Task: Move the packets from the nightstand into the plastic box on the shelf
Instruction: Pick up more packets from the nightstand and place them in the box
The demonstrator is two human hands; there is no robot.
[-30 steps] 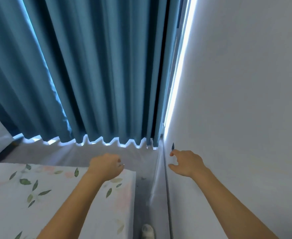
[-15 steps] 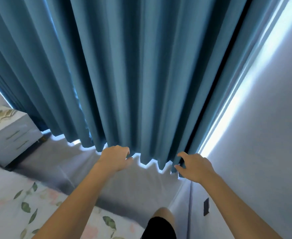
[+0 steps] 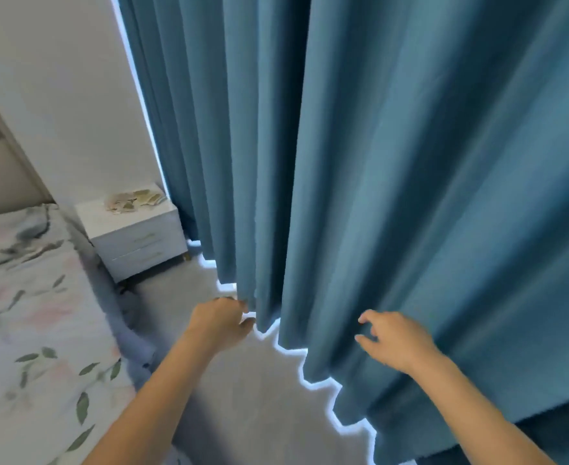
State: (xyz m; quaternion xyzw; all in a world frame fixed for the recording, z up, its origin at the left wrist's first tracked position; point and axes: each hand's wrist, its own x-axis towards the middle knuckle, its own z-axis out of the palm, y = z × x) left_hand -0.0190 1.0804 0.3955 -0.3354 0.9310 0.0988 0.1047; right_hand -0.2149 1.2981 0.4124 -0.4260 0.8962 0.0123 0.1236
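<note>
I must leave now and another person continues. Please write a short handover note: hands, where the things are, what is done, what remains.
Left hand: loosely closed, seems to hold nothing.
Right hand: fingers open, empty, in front of the blue pleated curtain.
Pale crumpled packets: piled on the white two-drawer nightstand, beside the floral-sheeted bed.
Plastic box and shelf: not in view.
Done: nothing visibly.
Left: walk to the nightstand, collect packets, carry them to the box.

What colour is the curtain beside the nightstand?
Teal blue, plain with no pattern; the curtain shows clearly in the head view.

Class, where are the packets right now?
In the head view, the packets lie left of centre on the white nightstand, between the bed and the blue curtain.
</note>
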